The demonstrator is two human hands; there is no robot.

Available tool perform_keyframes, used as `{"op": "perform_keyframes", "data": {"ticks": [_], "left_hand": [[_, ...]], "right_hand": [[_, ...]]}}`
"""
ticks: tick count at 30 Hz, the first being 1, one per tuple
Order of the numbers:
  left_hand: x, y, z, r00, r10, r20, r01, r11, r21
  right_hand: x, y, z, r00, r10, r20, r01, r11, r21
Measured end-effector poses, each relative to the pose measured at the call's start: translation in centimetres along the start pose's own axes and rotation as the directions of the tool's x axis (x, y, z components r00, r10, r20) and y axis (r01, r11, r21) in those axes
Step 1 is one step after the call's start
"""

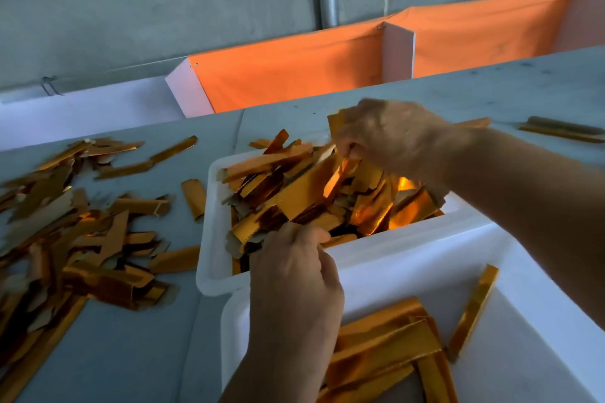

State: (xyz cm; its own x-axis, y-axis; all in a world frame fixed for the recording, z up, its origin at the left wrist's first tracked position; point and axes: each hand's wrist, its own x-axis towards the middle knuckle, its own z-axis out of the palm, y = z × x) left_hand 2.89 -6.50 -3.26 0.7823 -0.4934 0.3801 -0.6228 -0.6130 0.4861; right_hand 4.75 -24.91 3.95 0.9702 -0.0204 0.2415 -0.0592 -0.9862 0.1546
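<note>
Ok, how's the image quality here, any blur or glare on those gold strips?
Head view: the right hand is smeared by motion blur, the left hand is sharper; hot orange glare flares off the gold strips in the far tray; the light is dim and bluish.

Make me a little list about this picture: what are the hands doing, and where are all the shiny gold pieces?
work: sorting gold foil strips
left hand: fingers curled, pinching strips at the near edge of the heap
right hand: blurred, gripping strips at the far side of the heap
far white tray: heaped with gold foil strips
near white tray: a few longer strips lying flat
table: loose pile on the left
behind: orange cloth
</note>
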Motion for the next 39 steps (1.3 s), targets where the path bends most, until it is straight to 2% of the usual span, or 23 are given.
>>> {"op": "perform_keyframes", "data": {"ticks": [1, 2, 3, 4, 5, 6, 7, 8, 9, 10, 12, 14, 16, 20, 23, 26, 29, 33, 35, 39], "left_hand": [[0.0, -0.1, 0.1, 1.000, 0.010, -0.021, -0.010, 1.000, -0.003], [0.0, -0.1, 0.1, 0.998, 0.023, -0.050, -0.024, 1.000, -0.013], [0.0, 0.0, 0.1, 0.995, 0.036, -0.089, -0.039, 0.999, -0.030], [0.0, 0.1, 0.0, 0.991, 0.047, -0.128, -0.054, 0.997, -0.058], [0.1, 0.3, -0.2, 0.986, 0.053, -0.160, -0.070, 0.992, -0.102], [0.2, 0.6, -0.4, 0.983, 0.047, -0.175, -0.078, 0.982, -0.173], [0.2, 0.8, -0.6, 0.985, 0.026, -0.168, -0.070, 0.963, -0.262], [0.1, 0.9, -0.8, 0.990, 0.010, -0.143, -0.060, 0.933, -0.356], [0.1, 0.9, -1.0, 0.994, 0.009, -0.110, -0.058, 0.892, -0.448], [0.1, 1.0, -1.1, 0.997, 0.020, -0.075, -0.057, 0.852, -0.521], [-0.1, 1.0, -1.2, 0.998, 0.056, -0.027, -0.062, 0.804, -0.591], [-0.2, 0.8, -1.2, 0.997, 0.078, 0.002, -0.059, 0.782, -0.620], [-0.3, 0.5, -1.1, 0.998, 0.048, 0.028, -0.017, 0.749, -0.663], [-0.3, -0.2, -1.0, 0.994, 0.002, 0.112, 0.075, 0.733, -0.676], [-0.3, -0.3, -0.9, 0.976, 0.054, 0.213, 0.099, 0.755, -0.648], [-0.3, 0.0, -0.9, 0.970, 0.111, 0.216, 0.061, 0.749, -0.659], [-0.4, 0.5, -1.0, 0.966, 0.116, 0.230, 0.082, 0.709, -0.700], [-0.4, 0.5, -1.1, 0.951, 0.194, 0.241, 0.021, 0.736, -0.677], [-0.5, 0.6, -1.1, 0.943, 0.234, 0.235, -0.024, 0.754, -0.656], [-0.8, 1.1, -0.9, 0.950, 0.293, 0.106, -0.248, 0.917, -0.311]], "right_hand": [[-0.3, 0.3, -0.5, 0.997, 0.017, -0.081, -0.016, 1.000, 0.022], [-0.8, 0.6, -1.0, 0.984, 0.069, -0.163, -0.050, 0.992, 0.118], [-1.4, 0.6, -1.4, 0.963, 0.159, -0.219, -0.093, 0.955, 0.283], [-2.0, 0.5, -1.6, 0.937, 0.267, -0.224, -0.135, 0.871, 0.473], [-2.8, 0.2, -1.7, 0.917, 0.368, -0.156, -0.182, 0.731, 0.657], [-3.7, -0.3, -1.7, 0.904, 0.426, -0.024, -0.229, 0.533, 0.814], [-4.8, -1.1, -1.7, 0.898, 0.416, 0.141, -0.282, 0.300, 0.911], [-5.9, -1.9, -1.4, 0.893, 0.348, 0.283, -0.336, 0.099, 0.937], [-7.0, -2.6, -1.1, 0.889, 0.262, 0.375, -0.380, -0.034, 0.924], [-8.1, -3.3, -0.7, 0.885, 0.187, 0.427, -0.413, -0.112, 0.904], [-9.7, -4.4, -0.1, 0.875, 0.101, 0.473, -0.450, -0.186, 0.873], [-10.6, -4.9, 0.3, 0.861, 0.095, 0.499, -0.471, -0.217, 0.855], [-10.7, -4.7, 0.5, 0.856, 0.106, 0.505, -0.486, -0.167, 0.858], [-10.5, -4.1, 0.7, 0.903, 0.222, 0.369, -0.361, -0.076, 0.929], [-10.4, -3.5, 0.8, 0.925, 0.253, 0.284, -0.265, -0.109, 0.958], [-10.1, -3.3, 1.3, 0.930, 0.262, 0.259, -0.224, -0.156, 0.962], [-9.9, -3.3, 1.6, 0.913, 0.297, 0.280, -0.239, -0.168, 0.956], [-10.3, -2.8, 1.1, 0.934, 0.240, 0.265, -0.225, -0.181, 0.957], [-10.4, -2.6, 1.1, 0.938, 0.232, 0.258, -0.226, -0.155, 0.962], [-10.3, -2.5, 1.5, 0.914, 0.322, 0.248, -0.256, -0.020, 0.967]]}}
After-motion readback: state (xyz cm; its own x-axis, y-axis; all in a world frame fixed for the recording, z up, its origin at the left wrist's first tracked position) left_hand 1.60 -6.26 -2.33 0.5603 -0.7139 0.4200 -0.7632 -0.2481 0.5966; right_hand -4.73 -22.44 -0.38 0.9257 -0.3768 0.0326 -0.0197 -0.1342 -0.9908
